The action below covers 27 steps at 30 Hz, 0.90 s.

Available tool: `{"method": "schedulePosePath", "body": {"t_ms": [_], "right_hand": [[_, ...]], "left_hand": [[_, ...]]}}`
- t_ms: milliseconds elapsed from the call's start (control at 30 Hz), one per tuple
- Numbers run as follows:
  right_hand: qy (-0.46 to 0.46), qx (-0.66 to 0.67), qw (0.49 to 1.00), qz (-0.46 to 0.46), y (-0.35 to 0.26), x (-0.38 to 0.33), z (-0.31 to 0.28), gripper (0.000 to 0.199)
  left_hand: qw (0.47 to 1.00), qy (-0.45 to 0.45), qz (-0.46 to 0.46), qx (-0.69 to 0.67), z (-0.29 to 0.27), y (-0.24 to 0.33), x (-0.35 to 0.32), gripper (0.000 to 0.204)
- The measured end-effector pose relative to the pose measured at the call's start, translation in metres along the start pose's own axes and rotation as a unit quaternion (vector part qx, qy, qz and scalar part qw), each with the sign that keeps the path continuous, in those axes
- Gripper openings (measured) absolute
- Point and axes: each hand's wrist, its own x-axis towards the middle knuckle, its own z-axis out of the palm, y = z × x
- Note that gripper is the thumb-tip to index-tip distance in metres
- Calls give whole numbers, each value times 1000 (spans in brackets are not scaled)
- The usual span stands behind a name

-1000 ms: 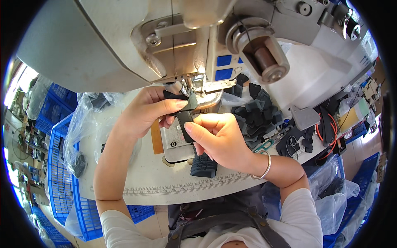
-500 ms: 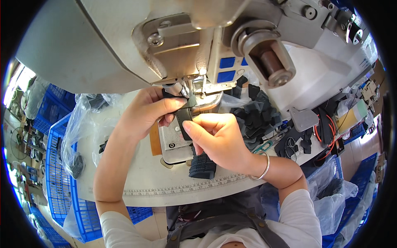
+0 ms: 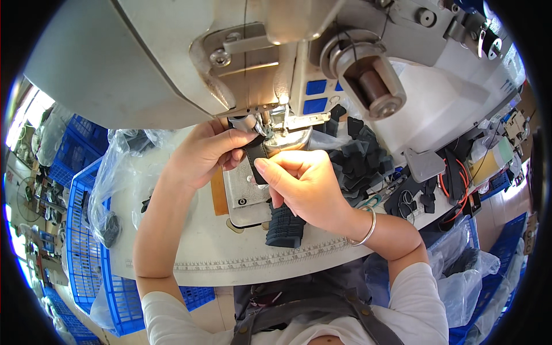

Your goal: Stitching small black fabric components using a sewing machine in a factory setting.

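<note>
At the lower edge of the frame, a person wears a white shirt [image 3: 411, 299] and dark apron [image 3: 310, 305]. A stack of dark pieces [image 3: 284, 227] rests on a white table [image 3: 218, 253] below centre. Just above, near centre, the right hand [image 3: 307, 187] pinches a dark strip [image 3: 257, 164] between thumb and curled fingers; the left hand [image 3: 213, 150] pinches its upper end, close beneath a sewing machine [image 3: 149, 66] filling the top.
</note>
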Motion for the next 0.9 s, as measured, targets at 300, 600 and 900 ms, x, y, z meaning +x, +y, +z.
{"method": "schedulePosePath", "body": {"t_ms": [300,600,900], "right_hand": [[7,-18,1000,-14,3,-1,0,29],[11,-3,1000,-2,-1,-1,2,29],[17,-1,1000,-8,-2,0,3,34]], "left_hand": [[1000,7,22,18,5,1,-5,17],[999,8,17,29,2,2,-3,16],[999,19,31,1,1,0,0,11]]}}
